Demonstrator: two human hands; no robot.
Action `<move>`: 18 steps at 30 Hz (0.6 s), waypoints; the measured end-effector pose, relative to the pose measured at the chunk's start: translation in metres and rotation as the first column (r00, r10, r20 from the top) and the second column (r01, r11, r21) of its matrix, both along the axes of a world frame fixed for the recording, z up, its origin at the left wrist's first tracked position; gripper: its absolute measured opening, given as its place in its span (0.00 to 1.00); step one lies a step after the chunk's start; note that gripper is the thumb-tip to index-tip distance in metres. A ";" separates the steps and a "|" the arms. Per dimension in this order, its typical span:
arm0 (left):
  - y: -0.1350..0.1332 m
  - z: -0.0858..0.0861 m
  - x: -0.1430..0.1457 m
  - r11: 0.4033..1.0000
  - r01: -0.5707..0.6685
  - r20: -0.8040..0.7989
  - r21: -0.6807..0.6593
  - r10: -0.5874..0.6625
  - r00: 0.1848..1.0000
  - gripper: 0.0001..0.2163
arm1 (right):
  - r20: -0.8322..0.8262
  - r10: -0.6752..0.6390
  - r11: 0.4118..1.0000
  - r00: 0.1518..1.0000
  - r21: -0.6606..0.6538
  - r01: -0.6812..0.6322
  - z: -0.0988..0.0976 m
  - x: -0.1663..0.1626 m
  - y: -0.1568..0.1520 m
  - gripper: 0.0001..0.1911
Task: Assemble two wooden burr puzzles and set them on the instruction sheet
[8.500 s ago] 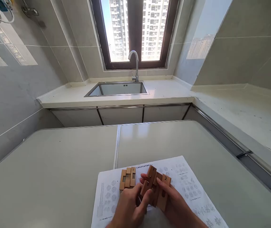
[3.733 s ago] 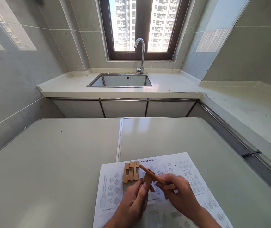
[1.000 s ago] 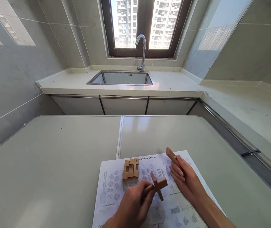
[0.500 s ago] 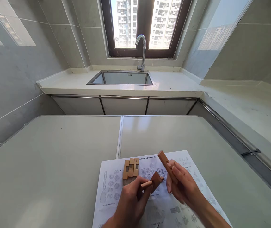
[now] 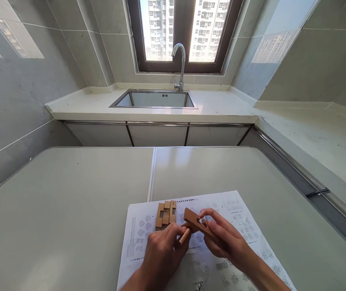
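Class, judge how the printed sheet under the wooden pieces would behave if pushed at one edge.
The sheet is thin and flat, so it would probably buckle, not stay stiff. On the glossy table it likely slides easily, though the wooden pieces resting on it may pin that part.

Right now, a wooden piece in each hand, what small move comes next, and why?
Probably seat the short piece in the left hand into the notched bar in the right hand: the two meet above the printed sheet, notch beside the contact.
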State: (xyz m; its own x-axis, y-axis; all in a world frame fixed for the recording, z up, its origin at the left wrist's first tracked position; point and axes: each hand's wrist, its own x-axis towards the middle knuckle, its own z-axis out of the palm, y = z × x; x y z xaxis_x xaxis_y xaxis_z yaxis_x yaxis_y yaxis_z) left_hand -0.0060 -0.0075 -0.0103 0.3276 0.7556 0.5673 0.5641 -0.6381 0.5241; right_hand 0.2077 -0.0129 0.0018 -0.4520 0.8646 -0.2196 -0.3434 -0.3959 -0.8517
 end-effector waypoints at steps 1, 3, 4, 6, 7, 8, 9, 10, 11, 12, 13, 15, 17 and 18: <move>0.000 0.000 0.000 1.000 -0.004 -0.005 0.009 0.004 1.000 0.10 | 0.022 0.004 1.000 1.000 0.019 -0.004 0.001 0.000 0.000 0.26; 0.000 0.000 0.000 1.000 -0.010 -0.018 0.020 0.010 1.000 0.10 | 0.062 0.006 0.998 0.998 0.060 -0.009 0.001 0.000 -0.001 0.30; 0.001 -0.001 0.000 1.000 -0.014 -0.026 0.027 0.015 1.000 0.10 | 0.073 0.009 0.997 0.997 0.071 -0.014 0.001 -0.001 -0.001 0.32; 0.001 -0.002 0.000 0.999 -0.021 -0.038 0.039 0.023 0.999 0.11 | 0.066 0.022 0.997 0.998 0.068 -0.026 -0.001 -0.002 -0.002 0.33; 0.001 -0.002 0.000 0.999 -0.024 -0.042 0.048 0.026 0.999 0.11 | 0.051 0.034 0.997 0.998 0.063 -0.037 -0.003 -0.003 -0.002 0.33; 0.001 -0.002 0.000 0.998 -0.026 -0.043 0.061 0.029 0.999 0.11 | 0.032 0.048 0.997 0.998 0.059 -0.050 -0.004 -0.004 -0.002 0.33; 0.001 -0.002 0.001 0.997 -0.028 -0.046 0.072 0.031 0.998 0.11 | 0.014 0.059 0.997 0.998 0.055 -0.059 -0.005 -0.005 -0.003 0.34; 0.001 -0.002 0.001 0.996 -0.027 -0.051 0.080 0.031 0.998 0.11 | -0.001 0.066 0.996 0.998 0.054 -0.066 -0.006 -0.005 -0.003 0.34; 0.001 -0.001 0.001 0.996 -0.027 -0.055 0.087 0.032 0.998 0.11 | -0.008 0.068 0.996 0.998 0.054 -0.067 -0.006 -0.006 -0.003 0.34; 0.001 -0.001 0.001 0.995 -0.028 -0.058 0.094 0.034 0.998 0.12 | -0.006 0.063 0.996 0.998 0.056 -0.063 -0.006 -0.006 -0.003 0.35; 0.001 0.000 0.001 0.994 -0.029 -0.058 0.101 0.036 0.998 0.12 | 0.002 0.055 0.997 0.998 0.062 -0.055 -0.005 -0.006 -0.003 0.35; 0.001 0.000 0.002 0.994 -0.024 -0.058 0.109 0.030 0.998 0.11 | 0.034 0.035 0.996 0.999 0.075 -0.038 -0.004 -0.006 -0.003 0.34; 0.000 0.001 0.002 0.993 -0.016 -0.049 0.117 0.021 0.999 0.09 | 0.060 0.025 0.996 0.998 0.083 -0.030 -0.004 -0.006 -0.003 0.34; 0.000 0.000 0.002 0.993 -0.014 -0.043 0.116 0.019 0.999 0.09 | 0.065 0.024 0.996 0.998 0.085 -0.030 -0.004 -0.006 -0.003 0.34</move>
State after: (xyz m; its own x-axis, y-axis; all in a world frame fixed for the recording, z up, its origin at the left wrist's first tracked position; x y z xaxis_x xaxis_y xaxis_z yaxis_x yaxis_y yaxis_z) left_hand -0.0039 -0.0071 -0.0101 0.3418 0.6917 0.6362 0.5962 -0.6829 0.4221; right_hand 0.2018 -0.0155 -0.0025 -0.4630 0.8690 -0.1745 -0.2775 -0.3291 -0.9026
